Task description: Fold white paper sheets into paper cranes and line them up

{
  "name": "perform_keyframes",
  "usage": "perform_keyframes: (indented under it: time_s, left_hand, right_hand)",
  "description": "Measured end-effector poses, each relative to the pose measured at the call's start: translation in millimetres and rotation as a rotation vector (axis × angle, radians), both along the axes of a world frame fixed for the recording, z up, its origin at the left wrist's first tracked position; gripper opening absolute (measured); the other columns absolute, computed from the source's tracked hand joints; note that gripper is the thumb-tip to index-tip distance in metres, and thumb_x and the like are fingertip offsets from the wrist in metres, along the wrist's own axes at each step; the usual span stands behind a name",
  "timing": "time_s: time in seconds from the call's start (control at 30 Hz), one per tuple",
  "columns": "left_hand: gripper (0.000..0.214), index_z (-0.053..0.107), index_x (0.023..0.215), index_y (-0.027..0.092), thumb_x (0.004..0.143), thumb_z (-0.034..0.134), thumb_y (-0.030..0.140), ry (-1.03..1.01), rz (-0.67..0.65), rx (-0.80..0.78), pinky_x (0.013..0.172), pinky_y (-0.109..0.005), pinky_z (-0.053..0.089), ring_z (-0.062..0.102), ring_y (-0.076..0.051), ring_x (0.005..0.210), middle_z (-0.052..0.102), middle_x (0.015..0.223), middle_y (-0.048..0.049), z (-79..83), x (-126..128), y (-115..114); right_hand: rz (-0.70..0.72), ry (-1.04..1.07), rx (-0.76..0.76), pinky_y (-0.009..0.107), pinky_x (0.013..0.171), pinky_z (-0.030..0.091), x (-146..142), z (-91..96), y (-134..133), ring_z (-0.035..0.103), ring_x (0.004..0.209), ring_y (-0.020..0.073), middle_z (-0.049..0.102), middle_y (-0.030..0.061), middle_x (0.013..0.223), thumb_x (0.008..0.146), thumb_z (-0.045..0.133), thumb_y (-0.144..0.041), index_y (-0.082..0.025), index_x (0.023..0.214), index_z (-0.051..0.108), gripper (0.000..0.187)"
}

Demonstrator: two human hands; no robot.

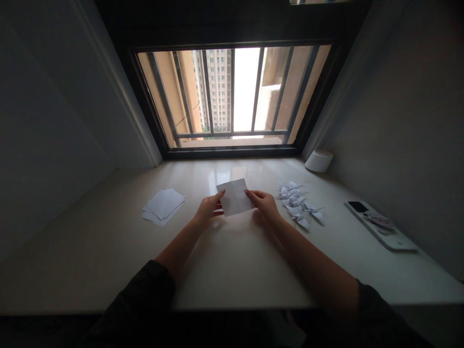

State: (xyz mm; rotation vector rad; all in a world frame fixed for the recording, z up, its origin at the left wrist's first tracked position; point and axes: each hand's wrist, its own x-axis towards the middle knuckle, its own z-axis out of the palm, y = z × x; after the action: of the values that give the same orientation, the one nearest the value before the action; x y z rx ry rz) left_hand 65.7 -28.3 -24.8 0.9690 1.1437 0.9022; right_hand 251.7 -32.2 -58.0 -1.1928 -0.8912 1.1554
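Observation:
A flat, roughly square sheet of paper is held up over the middle of the white surface. At its left edge my left hand pinches it, thumb on top and fingers behind. The right edge is gripped the same way by my right hand. To the left lies a loose stack of white paper sheets, their corners fanned unevenly. Several small folded paper cranes sit in a cluster just right of my right hand.
A phone with a round grip on its back lies at the right, beside the wall. Near the window's right corner stands a white cylindrical object. A dark-framed window with bars closes off the far side of the white surface.

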Motion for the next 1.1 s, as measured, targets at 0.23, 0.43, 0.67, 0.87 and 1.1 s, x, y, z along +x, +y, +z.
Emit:
perform_keyframes:
  time_s: [0.23,0.43,0.67,0.87,1.1]
  left_hand:
    - [0.044,0.063,0.089,0.018,0.062,0.069,0.052,0.009,-0.083,0.0,0.056,-0.022,0.042,0.06,-0.013,0.063,0.063,0.078,-0.0038,0.6,-3.9,2.4]
    - [0.047,0.062,0.089,0.018,0.065,0.064,0.058,-0.01,-0.076,-0.097,0.058,-0.024,0.044,0.06,-0.015,0.063,0.063,0.075,-0.0049,-7.3,-7.4,9.9]
    - [0.044,0.064,0.095,0.018,0.06,0.075,0.044,-0.059,-0.156,-0.073,0.064,-0.022,0.047,0.059,-0.012,0.067,0.064,0.081,-0.0042,-5.2,-8.0,7.1]
    - [0.041,0.064,0.094,0.019,0.06,0.077,0.037,-0.184,0.012,-0.042,0.072,-0.025,0.05,0.061,-0.012,0.07,0.065,0.088,-0.0045,-7.5,-5.6,8.4]
    - [0.042,0.064,0.095,0.017,0.059,0.077,0.036,-0.214,0.044,0.018,0.079,-0.032,0.051,0.063,-0.015,0.074,0.065,0.09,-0.0063,-4.9,-3.6,5.4]
  right_hand:
    - [0.003,-0.02,0.012,0.024,0.05,0.041,8.4,4.4,2.0,0.057,0.053,0.014,0.067,0.0022,0.061,0.055,0.076,-0.045,-0.017,0.098,0.068,0.052]
    - [0.095,-0.074,0.058,0.023,0.054,0.042,12.0,0.9,7.6,0.058,0.057,0.0123,0.069,0.0025,0.067,0.058,0.075,-0.044,-0.017,0.076,0.071,0.034]
    - [0.178,-0.004,0.009,0.021,0.046,0.041,12.7,3.9,8.4,0.054,0.052,0.0095,0.066,0.0012,0.068,0.061,0.072,-0.047,-0.018,0.083,0.07,0.037]
    - [0.177,0.19,0.009,0.024,0.056,0.051,9.8,10.0,5.1,0.061,0.057,0.0111,0.064,-0.0006,0.073,0.059,0.076,-0.041,-0.024,0.101,0.064,0.047]
    - [0.177,0.215,0.089,0.03,0.067,0.052,-1.3,12.0,-2.4,0.062,0.069,0.0149,0.065,-0.0014,0.073,0.052,0.081,-0.032,-0.022,0.104,0.06,0.058]
